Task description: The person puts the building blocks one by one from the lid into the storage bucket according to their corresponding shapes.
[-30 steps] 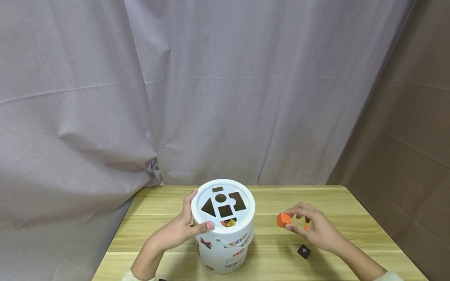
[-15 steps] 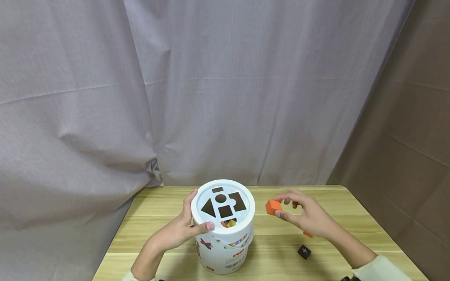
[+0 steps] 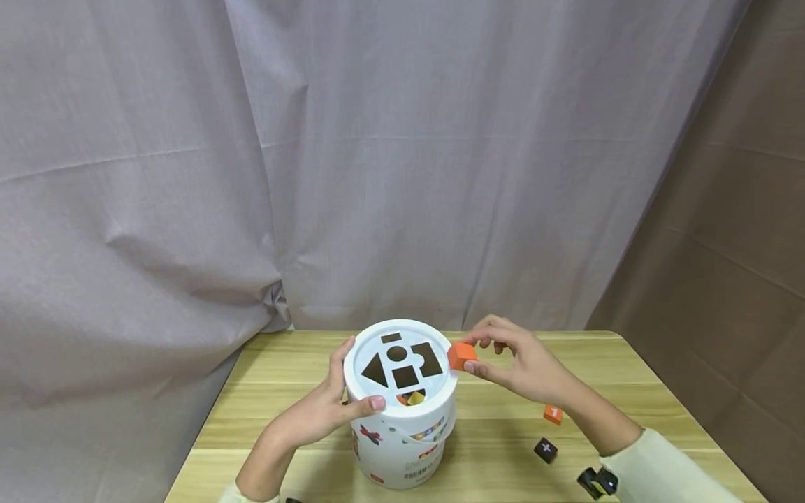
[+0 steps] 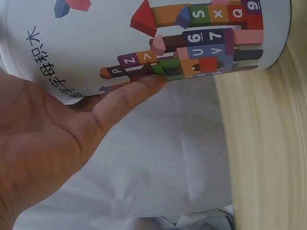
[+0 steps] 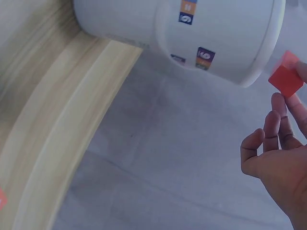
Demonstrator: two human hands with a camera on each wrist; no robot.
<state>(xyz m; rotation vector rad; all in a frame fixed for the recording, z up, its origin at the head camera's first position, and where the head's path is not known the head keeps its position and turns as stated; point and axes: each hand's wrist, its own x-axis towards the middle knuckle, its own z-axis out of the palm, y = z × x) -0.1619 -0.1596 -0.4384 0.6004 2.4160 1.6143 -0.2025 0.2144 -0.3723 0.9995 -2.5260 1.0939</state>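
Observation:
Pinched between thumb and fingertips of my right hand [image 3: 525, 363] is an orange cube block [image 3: 462, 356], at the right edge of a white bucket's lid [image 3: 367, 349]. The right wrist view shows the cube [image 5: 287, 79] just past the bucket's rim. Shaped holes pierce the lid: a triangle, a square, a circle and others. Yellow and orange pieces show through the front hole. My left hand [image 3: 321, 412] holds the bucket [image 3: 399, 461] at its left side, thumb over the front rim. In the left wrist view, my left hand [image 4: 53, 139] lies against the printed wall.
To the right on the wooden table [image 3: 497, 468] lie a small orange block [image 3: 553, 414] with a white mark and a black block [image 3: 545, 450] with a white plus. The bucket's handle [image 3: 434, 440] hangs at its front right. A grey curtain [image 3: 402, 175] stands behind the table.
My right hand has carried the orange cube left and up, from over the table to the lid's right edge, uncovering the small orange block. My left hand and the bucket have stayed put.

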